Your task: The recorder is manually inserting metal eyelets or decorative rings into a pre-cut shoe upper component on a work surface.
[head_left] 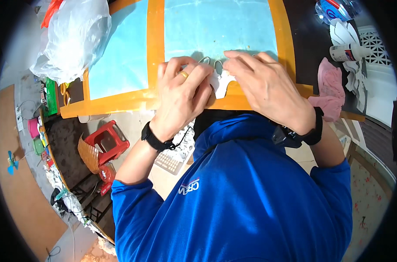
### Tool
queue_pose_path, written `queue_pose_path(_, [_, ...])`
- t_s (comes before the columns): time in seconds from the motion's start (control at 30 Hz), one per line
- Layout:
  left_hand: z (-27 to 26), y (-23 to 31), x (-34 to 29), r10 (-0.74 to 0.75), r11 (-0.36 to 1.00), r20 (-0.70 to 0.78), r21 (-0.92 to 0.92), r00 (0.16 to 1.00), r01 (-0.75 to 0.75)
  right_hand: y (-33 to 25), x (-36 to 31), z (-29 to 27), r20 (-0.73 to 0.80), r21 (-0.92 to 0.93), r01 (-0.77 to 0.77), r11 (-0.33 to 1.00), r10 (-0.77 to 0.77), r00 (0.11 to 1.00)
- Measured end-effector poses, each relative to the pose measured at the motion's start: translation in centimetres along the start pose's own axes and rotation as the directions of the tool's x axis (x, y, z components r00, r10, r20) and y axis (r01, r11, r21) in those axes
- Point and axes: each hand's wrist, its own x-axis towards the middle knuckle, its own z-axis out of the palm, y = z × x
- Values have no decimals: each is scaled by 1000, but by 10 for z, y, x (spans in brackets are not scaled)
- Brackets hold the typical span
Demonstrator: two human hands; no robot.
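Between my two hands, over the near edge of the table, is a small white piece with a wavy, cut-out edge point(220, 84). Two thin pale loops point(217, 64) rise from its top; I cannot tell whether they are wire or cord. My left hand point(183, 89), with a ring on one finger, is closed, its fingertips pinching the piece's left side. Closed as well, my right hand point(268, 85) has its thumb and fingers at the right side and by the loops. The fingers hide part of the piece.
Light-blue sheets point(120, 56) with orange tape borders point(155, 48) cover the table. Clear plastic bags point(76, 39) and yellow-handled scissors point(65, 94) are at left. A pink cloth point(330, 83), a white bottle point(349, 53) and scalloped white pieces point(343, 31) lie right. A red stool point(109, 139) stands below.
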Motion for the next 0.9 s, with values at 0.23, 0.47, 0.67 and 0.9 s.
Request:
queue_pose_path(0.23, [-12, 9, 6, 49, 994, 43, 97, 998, -53, 10, 6, 4, -56, 39, 36, 999, -34, 998])
queue_pose_path(0.47, [-9, 9, 10, 68, 991, 17, 117, 998, -69, 10, 9, 0, -55, 80, 39, 996, -35, 998])
queue_pose_path(0.67, [-12, 10, 12, 84, 988, 49, 128, 995, -89, 13, 10, -2, -21, 24, 52, 998, -52, 998])
queue_pose_path(0.9, [-8, 6, 9, 67, 995, 26, 66, 997, -69, 17, 11, -1, -17, 2, 82, 997, -82, 996])
